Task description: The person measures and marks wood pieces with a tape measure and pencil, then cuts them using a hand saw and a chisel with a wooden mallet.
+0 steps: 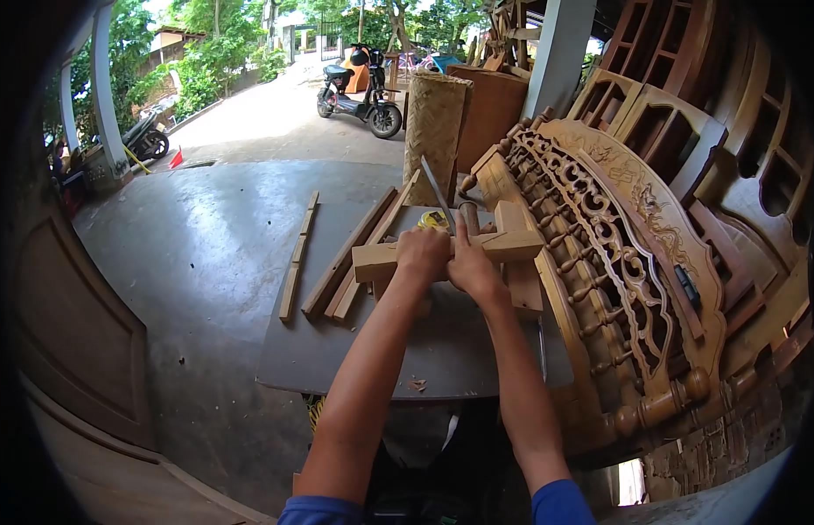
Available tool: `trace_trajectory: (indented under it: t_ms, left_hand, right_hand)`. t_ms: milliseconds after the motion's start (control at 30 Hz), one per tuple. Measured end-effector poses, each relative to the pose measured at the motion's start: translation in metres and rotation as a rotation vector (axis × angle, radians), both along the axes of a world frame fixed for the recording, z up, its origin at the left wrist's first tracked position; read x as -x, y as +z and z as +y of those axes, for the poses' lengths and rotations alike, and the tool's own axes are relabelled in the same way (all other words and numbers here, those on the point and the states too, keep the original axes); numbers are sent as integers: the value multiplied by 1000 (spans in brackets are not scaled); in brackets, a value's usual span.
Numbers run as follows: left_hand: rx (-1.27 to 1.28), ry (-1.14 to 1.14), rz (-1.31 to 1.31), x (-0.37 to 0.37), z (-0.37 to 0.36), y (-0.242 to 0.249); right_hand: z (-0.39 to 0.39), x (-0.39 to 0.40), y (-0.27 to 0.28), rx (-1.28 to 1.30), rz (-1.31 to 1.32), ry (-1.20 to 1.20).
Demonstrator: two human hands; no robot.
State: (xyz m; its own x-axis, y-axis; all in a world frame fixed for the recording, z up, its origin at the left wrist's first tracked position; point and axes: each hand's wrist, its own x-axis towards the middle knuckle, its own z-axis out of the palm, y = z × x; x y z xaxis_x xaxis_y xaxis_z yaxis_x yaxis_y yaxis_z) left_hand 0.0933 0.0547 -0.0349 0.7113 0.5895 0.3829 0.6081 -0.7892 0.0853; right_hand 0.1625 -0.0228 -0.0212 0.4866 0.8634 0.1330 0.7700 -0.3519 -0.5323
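Observation:
A pale wooden block (379, 262) lies crosswise over the dark table (337, 363). My left hand (424, 254) is closed over the block near its middle. Right beside it, my right hand (471, 261) is closed at the block too, with its index finger pointing up. A thin metal blade (437, 190) rises from between the two hands, slanting up to the left; which hand grips its lower end is hidden. Behind the hands are a yellow item (433, 220) and a round wooden handle (469, 215). A thick wooden piece (522, 284) stretches under the block's right end.
Narrow strips (299, 258) and longer wooden bars (350, 254) lie on the table's left part. Carved wooden panels (599, 245) lean close along the right side. A woven roll (435, 131) stands beyond the table, with a scooter (359, 96) farther back.

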Motion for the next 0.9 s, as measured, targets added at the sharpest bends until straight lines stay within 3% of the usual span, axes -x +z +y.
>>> trace_trajectory:
  t_ms: [200, 600, 667, 833, 900]
  left_hand:
    - [5, 14, 9, -1, 2, -1]
    - [27, 15, -19, 1, -1, 1]
    - [25, 26, -5, -1, -3, 1]
    - [77, 36, 64, 3, -4, 9]
    - [111, 51, 101, 3, -10, 18]
  right_hand:
    - [-4, 1, 6, 35, 76, 54]
    - [-10, 3, -18, -249, -29, 69]
    - [-17, 7, -16, -169, 34, 42]
    - [-94, 37, -34, -161, 75, 26]
    - [-134, 57, -19, -2, 94, -32]
